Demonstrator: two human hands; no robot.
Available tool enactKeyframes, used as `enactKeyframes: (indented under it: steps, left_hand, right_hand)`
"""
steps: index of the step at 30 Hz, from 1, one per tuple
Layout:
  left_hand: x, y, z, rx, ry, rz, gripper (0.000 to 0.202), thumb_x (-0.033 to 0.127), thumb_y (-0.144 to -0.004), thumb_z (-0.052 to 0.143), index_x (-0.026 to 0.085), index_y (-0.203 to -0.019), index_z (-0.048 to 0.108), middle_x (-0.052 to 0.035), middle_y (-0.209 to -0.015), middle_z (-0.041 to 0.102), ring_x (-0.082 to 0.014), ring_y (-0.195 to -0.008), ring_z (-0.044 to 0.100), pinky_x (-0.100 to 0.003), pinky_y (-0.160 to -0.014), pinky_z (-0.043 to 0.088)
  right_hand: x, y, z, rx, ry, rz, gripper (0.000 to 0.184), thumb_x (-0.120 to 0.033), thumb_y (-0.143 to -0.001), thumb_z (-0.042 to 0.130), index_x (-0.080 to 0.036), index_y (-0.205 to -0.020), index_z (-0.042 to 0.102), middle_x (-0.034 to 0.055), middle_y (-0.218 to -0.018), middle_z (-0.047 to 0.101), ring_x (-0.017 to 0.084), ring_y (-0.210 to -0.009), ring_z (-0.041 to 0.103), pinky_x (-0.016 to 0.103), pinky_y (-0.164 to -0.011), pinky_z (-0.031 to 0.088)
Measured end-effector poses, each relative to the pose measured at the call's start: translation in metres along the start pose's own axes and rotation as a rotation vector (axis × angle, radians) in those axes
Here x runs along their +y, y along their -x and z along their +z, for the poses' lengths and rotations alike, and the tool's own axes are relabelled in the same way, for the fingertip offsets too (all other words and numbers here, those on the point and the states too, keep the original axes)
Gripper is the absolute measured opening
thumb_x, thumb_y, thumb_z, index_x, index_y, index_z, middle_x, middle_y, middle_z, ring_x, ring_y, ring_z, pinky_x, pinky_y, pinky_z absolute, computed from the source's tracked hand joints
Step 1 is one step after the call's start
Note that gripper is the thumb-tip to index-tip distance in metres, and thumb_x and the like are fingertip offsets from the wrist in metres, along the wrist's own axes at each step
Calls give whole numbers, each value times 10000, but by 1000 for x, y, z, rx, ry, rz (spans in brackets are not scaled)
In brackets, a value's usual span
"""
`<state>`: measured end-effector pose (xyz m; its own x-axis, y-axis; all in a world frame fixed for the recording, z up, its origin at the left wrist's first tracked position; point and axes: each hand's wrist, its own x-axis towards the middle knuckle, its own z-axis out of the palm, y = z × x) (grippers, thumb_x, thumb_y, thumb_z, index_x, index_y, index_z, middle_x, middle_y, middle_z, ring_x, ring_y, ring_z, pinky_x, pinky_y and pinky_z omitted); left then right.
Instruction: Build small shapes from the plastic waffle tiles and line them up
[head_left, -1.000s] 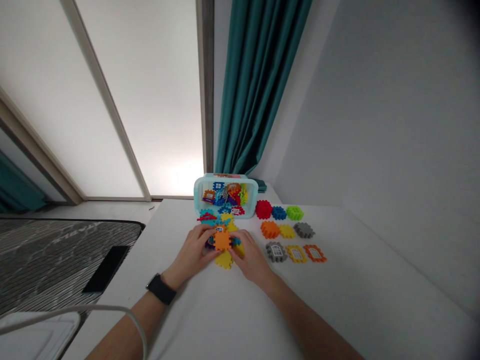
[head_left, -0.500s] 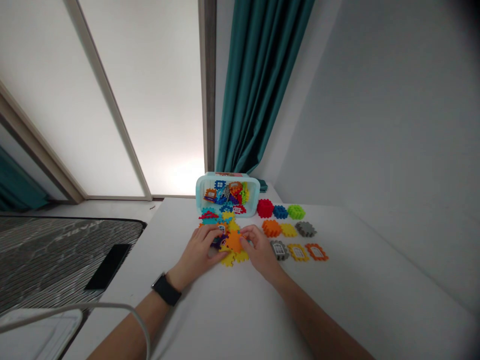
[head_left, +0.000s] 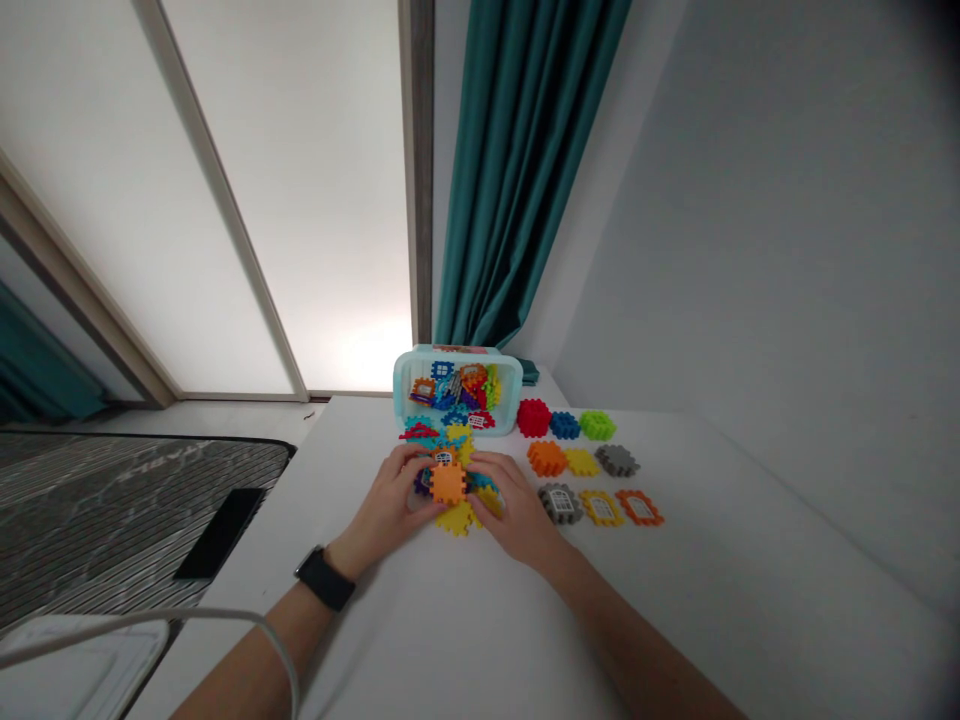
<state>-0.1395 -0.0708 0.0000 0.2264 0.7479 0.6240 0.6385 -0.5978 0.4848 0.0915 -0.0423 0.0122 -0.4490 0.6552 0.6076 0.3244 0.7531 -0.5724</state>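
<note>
The white surface [head_left: 720, 590] carries a pale blue plastic tub [head_left: 401, 395], tipped with its open side toward the person, so interlocking gear-shaped blocks [head_left: 450, 432] lie heaped at its mouth. To the right, 9 other blocks [head_left: 577, 470] sit apart from the heap in 3 rows of 3. At the heap's near edge, the left hand [head_left: 386, 510], wearing a black smartwatch [head_left: 324, 580], and the right hand [head_left: 514, 515] meet, their fingers [head_left: 487, 468] curled narrowly around an orange block [head_left: 448, 482] held between them.
</note>
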Motion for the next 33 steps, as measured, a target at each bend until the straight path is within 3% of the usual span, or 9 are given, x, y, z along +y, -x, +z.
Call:
enactKeyframes:
  steps: [4, 12, 21, 33]
  left_hand:
    - [2, 0, 1, 17, -8, 0, 441, 303, -829, 772, 240, -1218, 574, -120, -1278, 530, -287, -1215, 552, -504, -1025, 519]
    - [5, -2, 3, 24, -11, 9, 426, 314, -856, 752, 240, -1230, 563, -120, -1254, 542, -282, -1186, 571, -497, -1002, 536]
    - [7, -5, -1, 19, 5, 18, 408, 307, -832, 765, 230, -1185, 574, -118, -1241, 551, -280, -1176, 572, -490, -996, 535]
    - [5, -4, -8, 5, -60, 53, 450, 270, -840, 751, 251, -1256, 580, -124, -1294, 532, -293, -1247, 544, -503, -1038, 517]
  right_hand:
    - [-1, 1, 0, -51, 64, -87, 366, -144, -895, 586, -255, -1244, 573, 106, -1304, 610, 253, -1235, 570, 473, -1060, 504]
    - [0, 1, 5, -28, 117, -136, 280, -126, -927, 550, -236, -1183, 576, 107, -1170, 653, 257, -1108, 611, 474, -973, 544]
    - [0, 2, 6, -21, 108, -116, 275, -124, -920, 565, -246, -1165, 593, 97, -1166, 665, 254, -1105, 618, 468, -970, 546]
    - [4, 1, 0, -25, 107, -113, 272, -154, -951, 550, -257, -1198, 598, 93, -1201, 667, 251, -1135, 613, 477, -994, 544]
